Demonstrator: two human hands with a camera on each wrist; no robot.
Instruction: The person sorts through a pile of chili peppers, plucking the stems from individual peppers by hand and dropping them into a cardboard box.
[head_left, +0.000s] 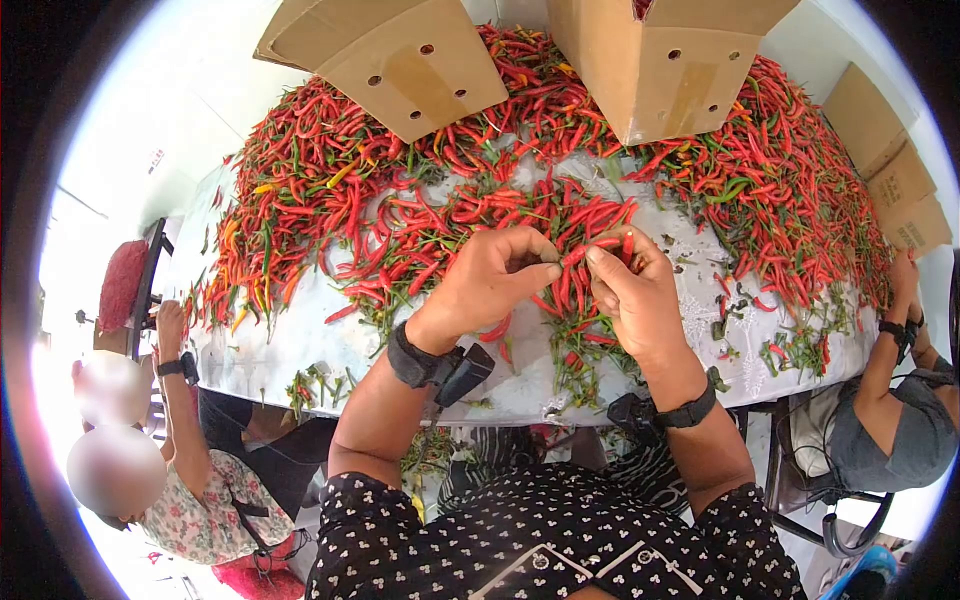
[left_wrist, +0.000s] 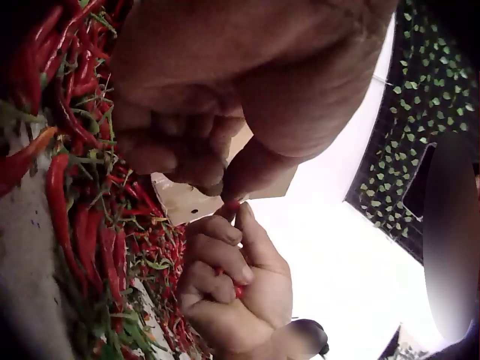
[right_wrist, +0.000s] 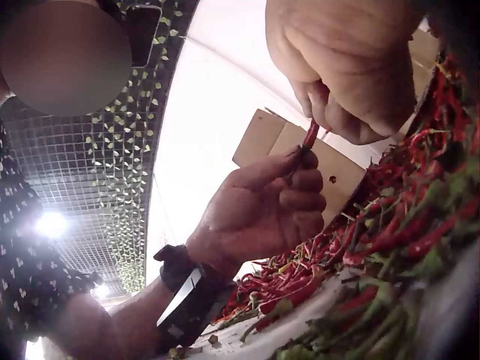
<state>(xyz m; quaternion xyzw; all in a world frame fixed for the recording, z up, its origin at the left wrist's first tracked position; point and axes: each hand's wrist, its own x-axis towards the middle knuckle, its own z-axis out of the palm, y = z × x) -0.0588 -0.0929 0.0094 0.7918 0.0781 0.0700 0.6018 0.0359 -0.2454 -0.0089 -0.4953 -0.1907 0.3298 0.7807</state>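
Note:
Over the near part of the table, both hands meet at a red chili pepper (right_wrist: 312,135). My left hand (head_left: 488,280) pinches its stem end between thumb and forefinger, the other fingers curled in. From the other side my right hand (head_left: 636,298) grips the same pepper by its red body. More red chili (left_wrist: 239,291) shows between the curled fingers of the right hand (left_wrist: 236,292) in the left wrist view. Just below and behind the hands lies a heap of red chilies (head_left: 420,225) with green stems.
Large piles of chilies (head_left: 320,150) cover the table's (head_left: 280,355) back and sides. Two cardboard boxes (head_left: 430,70) stand among them. Small heaps of green stems (head_left: 575,385) lie at the near edge. Other people (head_left: 225,480) sit at left and right.

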